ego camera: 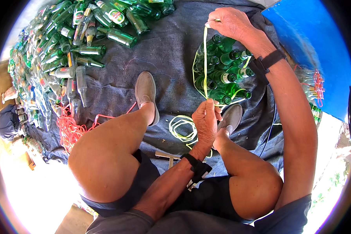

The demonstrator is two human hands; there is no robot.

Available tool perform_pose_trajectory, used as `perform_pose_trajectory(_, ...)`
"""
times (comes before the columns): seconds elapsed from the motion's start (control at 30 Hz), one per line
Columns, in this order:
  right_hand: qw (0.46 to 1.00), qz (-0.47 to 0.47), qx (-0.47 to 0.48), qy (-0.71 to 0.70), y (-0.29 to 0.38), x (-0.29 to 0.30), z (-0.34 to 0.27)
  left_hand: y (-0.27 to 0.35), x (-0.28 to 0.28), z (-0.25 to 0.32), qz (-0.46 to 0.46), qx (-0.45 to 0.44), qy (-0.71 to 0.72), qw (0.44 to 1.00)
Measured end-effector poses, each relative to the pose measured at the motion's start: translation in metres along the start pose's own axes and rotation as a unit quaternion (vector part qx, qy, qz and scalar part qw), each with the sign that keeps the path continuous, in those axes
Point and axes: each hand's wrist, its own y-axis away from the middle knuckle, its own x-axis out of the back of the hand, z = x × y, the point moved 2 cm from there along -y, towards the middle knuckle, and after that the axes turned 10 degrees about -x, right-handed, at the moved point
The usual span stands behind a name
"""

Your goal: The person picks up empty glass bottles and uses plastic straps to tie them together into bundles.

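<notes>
My right hand (229,23) is raised above the far side of a group of upright green glass bottles (222,70), pinching a yellow-green plastic strap (205,58) between thumb and fingers. The strap runs taut from there down to my left hand (206,117), which pinches it at the near side of the group. More of the same strap loops around the left side of the bottles and passes among their necks. A loose coil of yellow-green strap (182,128) lies on the dark cloth between my shoes.
A large pile of glass bottles (55,55) covers the left side of the dark ground cloth (163,52). Tangled red strap (71,128) lies beside my left knee. At the right are a blue panel (310,38) and bottles bound with red strap (311,83). A person (8,122) is at far left.
</notes>
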Motion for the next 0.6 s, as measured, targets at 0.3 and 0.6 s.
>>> perform_pose_trajectory(0.3, 0.990, -0.103, -0.086, 0.036, -0.009, -0.001, 0.012, -0.007, 0.001, 0.001, 0.003, 0.018, -0.001, 1.000)
perform_pose_trajectory(0.6, 0.983, -0.130, -0.119, -0.049, -0.008, -0.004, 0.064, -0.012, -0.002, 0.004, 0.003, 0.020, -0.025, 0.999)
